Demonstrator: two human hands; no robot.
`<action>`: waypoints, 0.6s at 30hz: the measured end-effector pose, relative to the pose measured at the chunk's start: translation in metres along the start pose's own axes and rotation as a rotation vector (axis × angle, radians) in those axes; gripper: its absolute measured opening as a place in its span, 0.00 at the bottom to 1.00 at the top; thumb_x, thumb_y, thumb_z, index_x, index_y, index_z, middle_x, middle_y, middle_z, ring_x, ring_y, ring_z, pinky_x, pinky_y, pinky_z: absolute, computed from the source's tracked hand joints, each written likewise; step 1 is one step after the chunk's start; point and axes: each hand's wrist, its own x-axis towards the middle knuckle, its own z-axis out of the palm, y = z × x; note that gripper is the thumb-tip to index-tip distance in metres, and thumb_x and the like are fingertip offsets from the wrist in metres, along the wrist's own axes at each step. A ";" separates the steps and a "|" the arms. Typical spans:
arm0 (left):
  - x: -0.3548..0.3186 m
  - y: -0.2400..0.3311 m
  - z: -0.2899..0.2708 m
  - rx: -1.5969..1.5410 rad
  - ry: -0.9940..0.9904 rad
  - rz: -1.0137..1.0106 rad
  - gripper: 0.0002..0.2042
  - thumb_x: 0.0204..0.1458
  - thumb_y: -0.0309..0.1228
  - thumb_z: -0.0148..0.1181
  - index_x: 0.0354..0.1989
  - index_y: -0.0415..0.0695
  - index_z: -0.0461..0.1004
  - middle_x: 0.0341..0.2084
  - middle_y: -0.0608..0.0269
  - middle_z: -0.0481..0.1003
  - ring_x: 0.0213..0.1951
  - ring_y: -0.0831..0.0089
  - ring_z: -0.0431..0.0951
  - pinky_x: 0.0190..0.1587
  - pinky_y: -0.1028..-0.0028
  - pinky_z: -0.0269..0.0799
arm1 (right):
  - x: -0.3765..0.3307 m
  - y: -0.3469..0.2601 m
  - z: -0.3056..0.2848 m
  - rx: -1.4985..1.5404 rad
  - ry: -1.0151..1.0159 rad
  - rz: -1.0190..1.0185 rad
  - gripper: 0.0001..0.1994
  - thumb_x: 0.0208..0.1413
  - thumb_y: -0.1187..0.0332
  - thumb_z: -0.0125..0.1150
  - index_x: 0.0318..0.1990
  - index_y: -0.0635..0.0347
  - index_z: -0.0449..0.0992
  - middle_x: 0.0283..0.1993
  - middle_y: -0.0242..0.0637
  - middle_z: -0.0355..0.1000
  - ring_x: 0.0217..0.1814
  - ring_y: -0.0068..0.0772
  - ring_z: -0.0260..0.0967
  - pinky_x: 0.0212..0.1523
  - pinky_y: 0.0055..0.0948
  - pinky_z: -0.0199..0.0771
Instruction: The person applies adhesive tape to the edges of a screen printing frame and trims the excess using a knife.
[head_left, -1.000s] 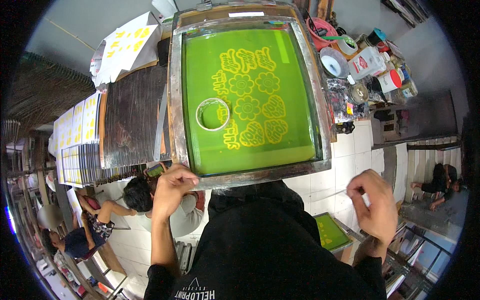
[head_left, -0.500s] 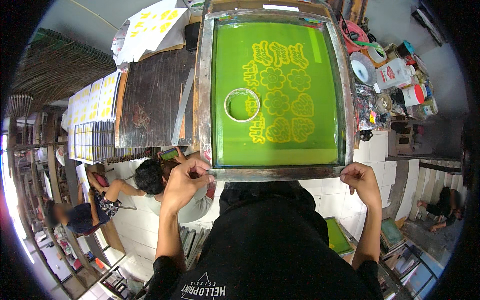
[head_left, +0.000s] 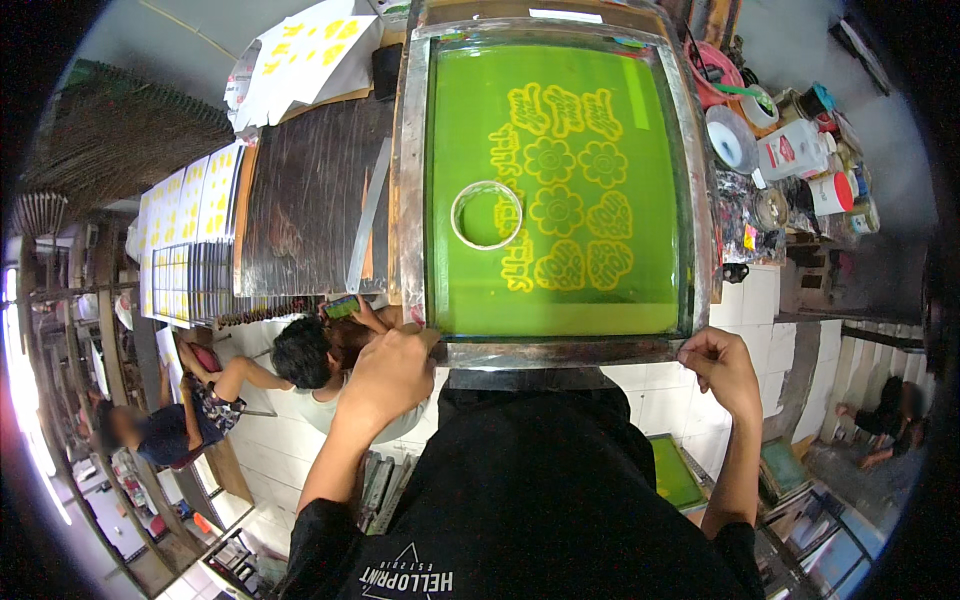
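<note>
Green screen frame [head_left: 553,352] lies flat; my left hand [head_left: 388,372] grips its 7 o'clock corner, my right hand [head_left: 722,368] pinches its 5 o'clock corner; tape ring [head_left: 486,214] rests on the mesh.

Printing screen [head_left: 555,190] – metal-framed rectangle, green mesh with yellow flower and heart motifs; laid flat at centre, its near corners gripped by the left hand [head_left: 385,375] and right hand [head_left: 722,368]. A ring of tape [head_left: 486,214] is seen lying on the mesh, left of the motifs.

White printed sheets [head_left: 305,50] with yellow marks are stacked at upper left; more are laid in a row [head_left: 185,215] along the left bench edge.

Containers [head_left: 810,160] – white tubs and bottles with red labels – are clustered right of the frame.

A small green screen [head_left: 672,470] is seen low on the right, and a phone screen [head_left: 341,306] is held by a seated person at lower left.
</note>
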 end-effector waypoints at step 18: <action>0.003 -0.031 0.017 -0.784 0.137 -0.250 0.05 0.55 0.24 0.69 0.38 0.36 0.84 0.23 0.64 0.81 0.23 0.81 0.75 0.28 0.76 0.70 | -0.002 -0.007 -0.001 -0.101 0.146 0.000 0.04 0.57 0.73 0.68 0.34 0.64 0.80 0.24 0.29 0.72 0.18 0.16 0.61 0.19 0.24 0.61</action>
